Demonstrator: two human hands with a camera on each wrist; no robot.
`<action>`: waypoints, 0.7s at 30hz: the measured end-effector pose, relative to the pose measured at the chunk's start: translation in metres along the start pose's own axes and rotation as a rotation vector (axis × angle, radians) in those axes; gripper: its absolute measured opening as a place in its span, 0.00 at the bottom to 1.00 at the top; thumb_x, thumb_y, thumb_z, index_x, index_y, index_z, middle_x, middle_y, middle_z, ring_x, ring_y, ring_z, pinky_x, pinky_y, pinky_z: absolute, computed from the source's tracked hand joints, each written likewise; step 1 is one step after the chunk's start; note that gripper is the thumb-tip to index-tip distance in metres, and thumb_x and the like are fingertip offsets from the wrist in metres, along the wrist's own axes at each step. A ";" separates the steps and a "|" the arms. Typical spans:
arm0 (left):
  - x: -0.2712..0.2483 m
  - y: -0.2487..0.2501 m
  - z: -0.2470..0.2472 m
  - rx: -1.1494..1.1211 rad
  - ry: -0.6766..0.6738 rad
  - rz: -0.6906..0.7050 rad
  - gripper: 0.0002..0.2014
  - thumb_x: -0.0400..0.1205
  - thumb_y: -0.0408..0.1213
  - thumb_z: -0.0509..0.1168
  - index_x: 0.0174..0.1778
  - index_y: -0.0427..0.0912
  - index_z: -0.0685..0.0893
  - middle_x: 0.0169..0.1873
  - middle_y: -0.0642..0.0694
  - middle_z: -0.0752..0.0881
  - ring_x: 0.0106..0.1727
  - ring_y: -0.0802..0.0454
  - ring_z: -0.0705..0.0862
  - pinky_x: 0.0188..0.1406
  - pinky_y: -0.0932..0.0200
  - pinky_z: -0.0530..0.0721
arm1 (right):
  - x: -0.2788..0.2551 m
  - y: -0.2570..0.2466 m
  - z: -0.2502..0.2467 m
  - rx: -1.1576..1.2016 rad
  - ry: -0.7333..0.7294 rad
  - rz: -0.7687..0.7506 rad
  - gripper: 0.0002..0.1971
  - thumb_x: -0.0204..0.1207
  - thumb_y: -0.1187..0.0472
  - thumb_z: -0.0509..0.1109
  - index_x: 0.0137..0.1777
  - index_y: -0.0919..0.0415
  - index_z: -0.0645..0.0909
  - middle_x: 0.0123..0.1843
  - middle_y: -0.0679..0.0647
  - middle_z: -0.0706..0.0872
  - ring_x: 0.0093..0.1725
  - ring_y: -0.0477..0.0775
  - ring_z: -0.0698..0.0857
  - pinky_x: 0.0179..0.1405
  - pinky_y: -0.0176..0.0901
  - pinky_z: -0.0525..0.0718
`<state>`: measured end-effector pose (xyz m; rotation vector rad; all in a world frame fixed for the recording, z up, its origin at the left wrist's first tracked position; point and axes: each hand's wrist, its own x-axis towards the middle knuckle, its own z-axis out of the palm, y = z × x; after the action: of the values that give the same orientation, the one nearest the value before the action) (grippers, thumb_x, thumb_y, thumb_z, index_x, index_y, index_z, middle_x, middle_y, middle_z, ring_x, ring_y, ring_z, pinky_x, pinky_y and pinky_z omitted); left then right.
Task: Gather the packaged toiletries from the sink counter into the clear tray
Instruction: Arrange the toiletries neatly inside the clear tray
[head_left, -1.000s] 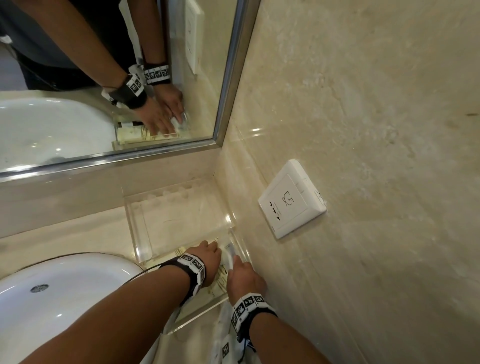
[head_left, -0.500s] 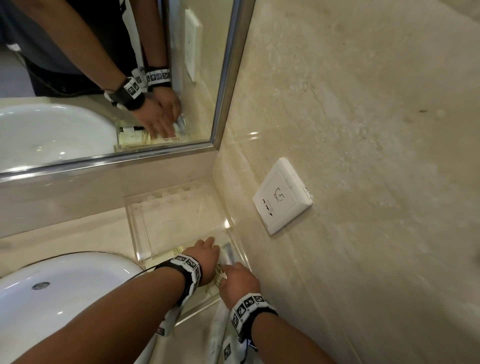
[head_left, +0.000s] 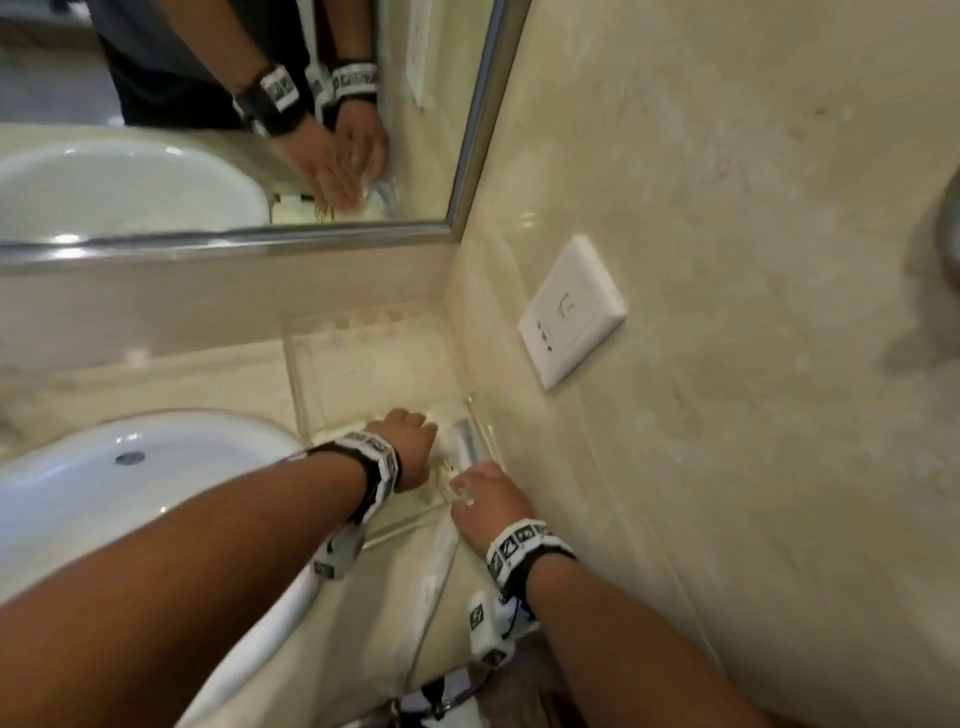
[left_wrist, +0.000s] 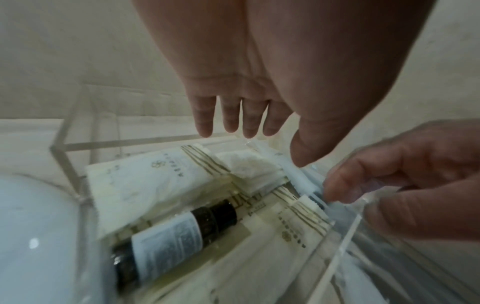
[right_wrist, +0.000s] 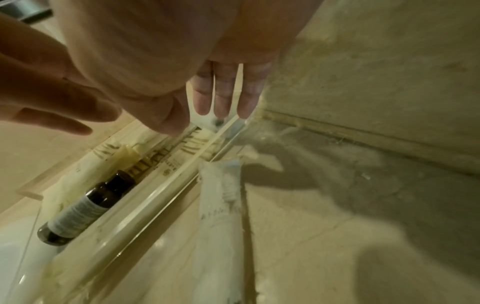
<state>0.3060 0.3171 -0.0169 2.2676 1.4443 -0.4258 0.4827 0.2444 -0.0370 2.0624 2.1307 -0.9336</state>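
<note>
The clear tray (head_left: 311, 374) sits in the counter corner by the wall. Inside it lie a brown bottle (left_wrist: 176, 232) with a white label, several cream packets (left_wrist: 145, 181) and a slim white packet (left_wrist: 298, 176) along the right wall. My left hand (head_left: 410, 447) hovers over the tray, fingers straight, holding nothing. My right hand (head_left: 483, 499) is at the tray's front right corner. Its fingers are loosely extended and the fingertips (right_wrist: 205, 102) touch the slim packet's near end. Another long white packet (right_wrist: 221, 216) lies on the counter just outside the tray's front wall.
A white sink basin (head_left: 130, 493) borders the tray on the left. The mirror (head_left: 208, 130) runs along the back. The tiled side wall with a white socket (head_left: 571, 312) stands close on the right, so the right hand has little room.
My right hand has drawn back from inside the tray to its front right corner, and the slim packet now lies along the right wall. The left hand has barely moved.
</note>
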 end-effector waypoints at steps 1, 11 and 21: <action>-0.006 -0.003 0.000 -0.016 0.007 -0.008 0.27 0.80 0.46 0.64 0.75 0.42 0.70 0.72 0.40 0.73 0.73 0.37 0.70 0.65 0.42 0.79 | -0.004 0.001 0.000 -0.008 0.012 0.002 0.15 0.78 0.54 0.68 0.64 0.48 0.85 0.67 0.49 0.78 0.61 0.53 0.84 0.66 0.41 0.80; -0.054 -0.020 0.011 -0.141 0.058 -0.134 0.26 0.81 0.44 0.60 0.77 0.47 0.69 0.74 0.43 0.73 0.74 0.39 0.70 0.67 0.41 0.78 | -0.035 -0.001 0.019 -0.228 -0.217 -0.160 0.16 0.76 0.57 0.63 0.61 0.42 0.82 0.66 0.41 0.76 0.56 0.51 0.85 0.58 0.44 0.83; -0.091 -0.022 0.027 -0.173 0.046 -0.148 0.20 0.78 0.39 0.58 0.67 0.47 0.77 0.63 0.45 0.79 0.63 0.42 0.75 0.59 0.46 0.81 | -0.041 -0.005 0.064 -0.631 -0.312 -0.410 0.21 0.71 0.68 0.72 0.64 0.58 0.77 0.71 0.61 0.68 0.52 0.67 0.83 0.46 0.57 0.85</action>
<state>0.2471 0.2410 -0.0026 2.0550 1.6134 -0.2818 0.4590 0.1801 -0.0698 1.1406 2.3026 -0.4577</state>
